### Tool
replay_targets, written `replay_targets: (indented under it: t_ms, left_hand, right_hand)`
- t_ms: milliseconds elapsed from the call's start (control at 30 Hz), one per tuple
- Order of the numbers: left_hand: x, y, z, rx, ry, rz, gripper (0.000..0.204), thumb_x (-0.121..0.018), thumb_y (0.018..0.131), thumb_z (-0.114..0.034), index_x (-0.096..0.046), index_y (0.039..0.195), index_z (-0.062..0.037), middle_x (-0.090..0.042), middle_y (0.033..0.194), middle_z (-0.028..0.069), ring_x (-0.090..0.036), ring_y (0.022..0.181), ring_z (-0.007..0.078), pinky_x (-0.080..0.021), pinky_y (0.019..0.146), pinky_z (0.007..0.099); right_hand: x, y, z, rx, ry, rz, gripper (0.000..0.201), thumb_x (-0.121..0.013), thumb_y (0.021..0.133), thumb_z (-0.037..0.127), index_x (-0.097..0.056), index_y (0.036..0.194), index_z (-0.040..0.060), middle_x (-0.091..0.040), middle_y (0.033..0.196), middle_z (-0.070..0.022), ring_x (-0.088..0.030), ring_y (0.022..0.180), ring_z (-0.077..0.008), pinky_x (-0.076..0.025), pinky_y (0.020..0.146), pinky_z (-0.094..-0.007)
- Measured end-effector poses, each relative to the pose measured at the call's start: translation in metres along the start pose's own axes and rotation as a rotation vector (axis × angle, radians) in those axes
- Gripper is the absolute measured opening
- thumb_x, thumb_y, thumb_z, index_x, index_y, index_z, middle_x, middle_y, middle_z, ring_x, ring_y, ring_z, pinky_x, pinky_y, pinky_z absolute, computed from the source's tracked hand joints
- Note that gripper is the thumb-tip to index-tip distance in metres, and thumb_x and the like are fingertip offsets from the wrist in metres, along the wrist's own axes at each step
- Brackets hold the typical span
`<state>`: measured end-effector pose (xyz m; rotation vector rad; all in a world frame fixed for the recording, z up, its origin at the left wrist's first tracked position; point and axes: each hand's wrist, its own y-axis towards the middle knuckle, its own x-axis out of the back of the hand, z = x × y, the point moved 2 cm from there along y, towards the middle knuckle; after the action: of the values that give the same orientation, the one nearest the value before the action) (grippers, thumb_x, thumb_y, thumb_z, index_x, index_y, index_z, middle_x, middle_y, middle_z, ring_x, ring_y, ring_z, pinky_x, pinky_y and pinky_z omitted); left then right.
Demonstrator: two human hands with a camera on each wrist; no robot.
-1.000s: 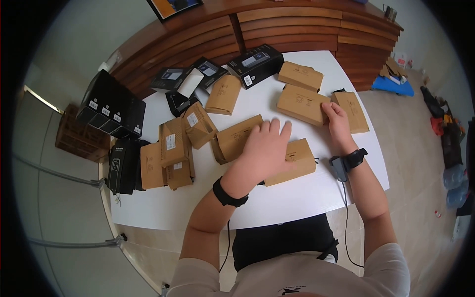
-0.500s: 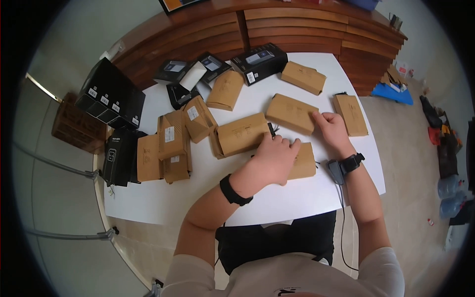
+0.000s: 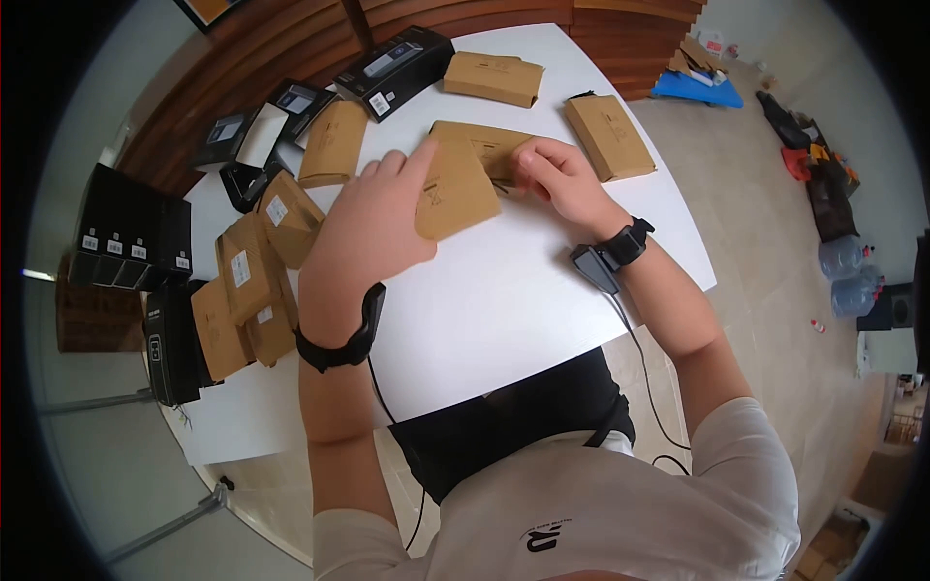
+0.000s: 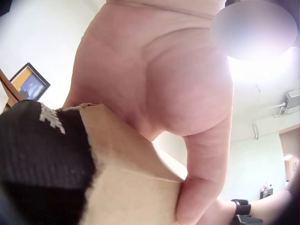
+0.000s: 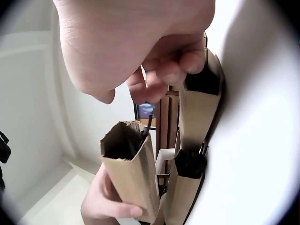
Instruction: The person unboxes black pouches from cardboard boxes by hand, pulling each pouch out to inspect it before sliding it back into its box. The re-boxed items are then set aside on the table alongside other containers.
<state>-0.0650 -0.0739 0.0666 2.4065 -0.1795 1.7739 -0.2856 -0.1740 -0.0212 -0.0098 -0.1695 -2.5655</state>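
Left hand [image 5: 104,201] grips open-ended carton [image 5: 133,183]; right hand [image 5: 136,42] near second carton [image 5: 198,115].

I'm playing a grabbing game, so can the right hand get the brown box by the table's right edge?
Probably yes: in the head view, the right hand is close to that brown box, and nothing visible stands between them.

wears a pale beige t-shirt [image 3: 639,484] with short sleeves [image 3: 746,441] and a small black print [image 3: 542,537], over black legwear [image 3: 513,412]. has a black wristband [image 3: 337,351] at left and another black band [image 3: 632,242] at right, bearing a dark grey, boxy module [image 3: 594,268]. trails a thin black cable [image 3: 634,337] from the module.
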Motion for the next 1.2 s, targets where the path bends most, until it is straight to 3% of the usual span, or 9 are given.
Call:
replay_targets:
  t_ms: [133, 333, 433, 633, 867, 967, 1067, 1133, 1200]
  left_hand:
    - [-0.003, 0.003, 0.005, -0.046, 0.016, -0.028, 0.088, -0.073, 0.064, -0.006, -0.04, 0.146, -0.0081, -0.058, 0.117, 0.015, -0.056, 0.11, 0.0335, -0.046, 0.099, 0.0407]
    - [-0.011, 0.006, 0.001, -0.08, 0.022, -0.023, 0.091, -0.072, 0.064, -0.003, -0.039, 0.149, -0.0092, -0.058, 0.12, 0.015, -0.054, 0.112, 0.0338, -0.046, 0.099, 0.0385]
    - [-0.016, 0.005, -0.004, -0.072, 0.036, 0.009, 0.091, -0.072, 0.065, -0.003, -0.039, 0.149, -0.0107, -0.057, 0.121, 0.015, -0.054, 0.113, 0.0345, -0.046, 0.1, 0.0395]
    - [-0.015, 0.003, -0.002, -0.084, 0.053, -0.001, 0.091, -0.073, 0.064, -0.002, -0.041, 0.148, -0.0131, -0.059, 0.123, 0.0142, -0.056, 0.113, 0.0324, -0.045, 0.103, 0.0388]
    - [-0.008, 0.002, 0.005, -0.039, 0.012, 0.007, 0.09, -0.073, 0.064, -0.003, -0.042, 0.148, -0.0148, -0.059, 0.121, 0.0128, -0.055, 0.115, 0.0312, -0.045, 0.103, 0.0384]
    - [0.002, -0.003, 0.006, -0.008, 0.003, -0.032, 0.089, -0.073, 0.064, -0.004, -0.042, 0.147, -0.014, -0.059, 0.117, 0.0126, -0.056, 0.113, 0.0311, -0.045, 0.102, 0.0384]
    - [0.016, -0.005, 0.001, 0.034, 0.008, -0.039, 0.089, -0.074, 0.064, -0.003, -0.043, 0.146, -0.0136, -0.058, 0.118, 0.0132, -0.055, 0.114, 0.0314, -0.046, 0.1, 0.0396]
    - [0.016, -0.004, 0.0, 0.051, 0.001, -0.022, 0.09, -0.075, 0.063, -0.002, -0.043, 0.146, -0.0137, -0.058, 0.122, 0.0137, -0.055, 0.116, 0.0317, -0.047, 0.099, 0.0407]
    - [0.01, -0.004, -0.001, -0.04, 0.004, -0.051, 0.087, -0.073, 0.064, -0.005, -0.043, 0.145, -0.0112, -0.058, 0.114, 0.0127, -0.056, 0.111, 0.0311, -0.046, 0.099, 0.039]
  right_hand:
    - [-0.009, -0.003, 0.0, -0.032, 0.023, 0.112, 0.026, -0.054, 0.103, 0.021, -0.063, 0.117, 0.0016, -0.067, 0.083, -0.0029, -0.052, 0.066, -0.0046, -0.043, 0.058, -0.0205]
    - [-0.005, -0.003, -0.007, -0.067, 0.084, 0.205, 0.025, -0.063, 0.096, 0.006, -0.063, 0.12, 0.0006, -0.061, 0.079, 0.0023, -0.049, 0.066, -0.003, -0.041, 0.057, -0.0194]
    - [-0.007, -0.001, -0.011, 0.067, -0.012, 0.152, 0.023, -0.067, 0.093, 0.01, -0.066, 0.114, 0.0013, -0.053, 0.07, 0.0076, -0.045, 0.063, -0.0013, -0.039, 0.057, -0.0201]
    - [-0.008, -0.001, -0.007, -0.009, -0.305, 0.189, 0.017, -0.068, 0.089, 0.008, -0.07, 0.104, 0.0013, -0.047, 0.064, 0.0092, -0.04, 0.061, -0.0017, -0.037, 0.055, -0.0208]
    - [0.0, 0.003, -0.011, -0.01, -0.236, 0.103, 0.009, -0.065, 0.091, 0.003, -0.068, 0.099, 0.0007, -0.046, 0.068, 0.0092, -0.041, 0.063, -0.0014, -0.04, 0.06, -0.02]
    - [0.004, 0.005, -0.009, 0.056, -0.205, 0.042, 0.009, -0.067, 0.09, 0.009, -0.069, 0.096, 0.0021, -0.046, 0.061, 0.0092, -0.04, 0.059, -0.0014, -0.038, 0.056, -0.0212]
    - [0.008, 0.008, -0.01, 0.048, -0.225, 0.007, 0.01, -0.068, 0.09, 0.009, -0.068, 0.098, 0.0024, -0.051, 0.069, 0.0063, -0.045, 0.066, -0.0026, -0.041, 0.063, -0.0213]
    - [0.005, 0.009, -0.008, 0.254, -0.099, -0.045, 0.013, -0.069, 0.091, 0.012, -0.067, 0.101, 0.0032, -0.055, 0.083, 0.0025, -0.049, 0.076, -0.0047, -0.043, 0.073, -0.0225]
    - [0.003, 0.006, -0.003, 0.268, -0.057, -0.032, 0.015, -0.068, 0.092, 0.014, -0.066, 0.101, 0.0029, -0.057, 0.092, 0.0009, -0.05, 0.081, -0.0053, -0.044, 0.076, -0.0231]
